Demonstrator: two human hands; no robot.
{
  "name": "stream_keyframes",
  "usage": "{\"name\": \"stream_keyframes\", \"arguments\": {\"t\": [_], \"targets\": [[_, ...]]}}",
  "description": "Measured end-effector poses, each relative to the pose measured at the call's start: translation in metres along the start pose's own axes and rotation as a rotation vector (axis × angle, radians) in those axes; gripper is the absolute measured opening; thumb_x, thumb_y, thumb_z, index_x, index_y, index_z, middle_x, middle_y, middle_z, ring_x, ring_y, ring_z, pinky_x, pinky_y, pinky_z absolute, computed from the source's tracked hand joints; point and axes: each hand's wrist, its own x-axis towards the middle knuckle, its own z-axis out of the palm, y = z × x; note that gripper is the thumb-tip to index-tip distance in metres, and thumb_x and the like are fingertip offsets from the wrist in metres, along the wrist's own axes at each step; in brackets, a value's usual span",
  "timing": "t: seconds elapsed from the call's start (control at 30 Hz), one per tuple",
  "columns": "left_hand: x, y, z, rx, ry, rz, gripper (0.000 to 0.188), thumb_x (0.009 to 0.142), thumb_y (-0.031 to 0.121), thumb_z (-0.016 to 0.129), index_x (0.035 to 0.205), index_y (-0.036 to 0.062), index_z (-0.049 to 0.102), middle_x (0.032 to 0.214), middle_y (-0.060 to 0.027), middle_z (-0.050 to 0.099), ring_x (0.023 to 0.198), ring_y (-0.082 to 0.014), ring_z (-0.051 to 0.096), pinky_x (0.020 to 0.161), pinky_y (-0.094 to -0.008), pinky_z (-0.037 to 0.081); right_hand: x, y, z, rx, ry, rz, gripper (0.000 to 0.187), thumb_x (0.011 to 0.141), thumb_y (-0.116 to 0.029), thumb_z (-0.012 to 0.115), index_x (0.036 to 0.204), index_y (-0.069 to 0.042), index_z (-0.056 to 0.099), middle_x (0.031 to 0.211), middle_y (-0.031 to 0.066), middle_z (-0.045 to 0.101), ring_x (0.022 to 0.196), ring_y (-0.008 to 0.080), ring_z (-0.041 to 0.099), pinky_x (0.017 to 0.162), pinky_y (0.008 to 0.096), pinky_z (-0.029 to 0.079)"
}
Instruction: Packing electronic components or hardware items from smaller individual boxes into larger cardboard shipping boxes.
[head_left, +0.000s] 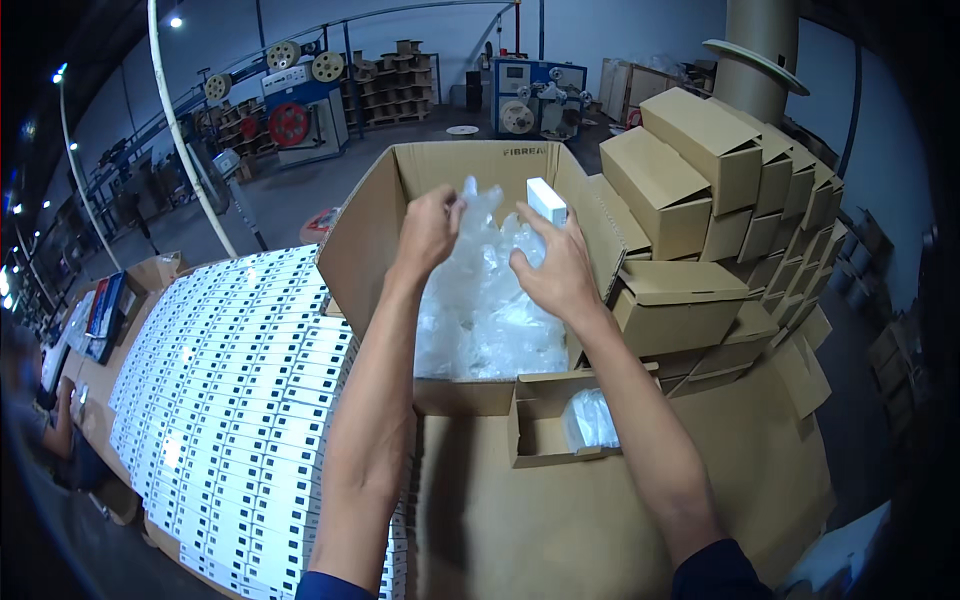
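My left hand [428, 232] is closed, its fingertips pinching the top of a clear plastic bag [482, 208]. The bag rises from a heap of similar clear bags [490, 310] inside a large open carton [360, 225]. Over the carton's right side, my right hand [562, 268] has its thumb and index finger apart. A small white box [545, 200] stands up from among its other fingers, apparently gripped by them; the exact contact is partly hidden. Below my right forearm, a small open cardboard box [540, 432] contains a rolled clear plastic bundle [590, 420].
Rows of white boxes with dark square marks [230, 400] cover the table on the left. Folded brown cartons [690, 200] are stacked at the right. Machines with reels [300, 110] stand behind. At the far left, another person's arm [62, 415] reaches over a table.
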Motion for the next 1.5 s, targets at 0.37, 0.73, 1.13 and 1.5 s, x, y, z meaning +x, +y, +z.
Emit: {"name": "stream_keyframes", "arguments": {"t": [0.37,0.73,1.13,1.5], "targets": [[-0.079,0.069,-0.055,-0.738,0.16,-0.153,0.021,0.108,0.017,0.056,0.109,-0.0015,0.067,0.092,0.0009,0.064,0.083,-0.0048,0.055,0.073,-0.0211,0.046,0.005,-0.023,0.011,0.819,-0.139,0.216,0.042,0.092,-0.033,0.079,0.113,0.003,0.075,0.094,0.0079,0.073,0.084,0.0124,0.066,0.079,0.0284,0.054],[-0.312,0.185,-0.075,-1.156,-0.039,-0.504,0.03,0.107,0.019,0.057,0.125,-0.0047,0.061,0.104,-0.0082,0.068,0.088,-0.0111,0.062,0.076,-0.0261,0.051,-0.236,-0.073,-0.089,0.447,-0.019,0.208,0.024,0.093,-0.019,0.076,0.097,0.004,0.074,0.094,0.011,0.068,0.08,0.0156,0.058,0.071,0.0324,0.049],[-0.437,0.219,-0.042,-1.005,0.055,-0.744,0.012,0.103,0.004,0.057,0.114,0.0002,0.059,0.091,-0.0002,0.06,0.08,-0.0043,0.053,0.067,-0.0201,0.043,-0.409,-0.067,-0.1,0.919,-0.376,0.856,0.021,0.093,-0.013,0.078,0.102,0.006,0.073,0.107,0.0059,0.062,0.091,0.0099,0.058,0.075,0.027,0.051],[-0.458,0.226,-0.049,-1.009,-0.13,-0.757,0.028,0.095,-0.009,0.06,0.122,-0.002,0.056,0.11,-0.0084,0.059,0.082,-0.0037,0.058,0.063,-0.0189,0.048,-0.417,-0.052,-0.106,0.747,-0.323,0.765,0.022,0.094,-0.021,0.077,0.093,0.001,0.077,0.097,0.009,0.066,0.083,0.0153,0.058,0.071,0.0275,0.047]]}}
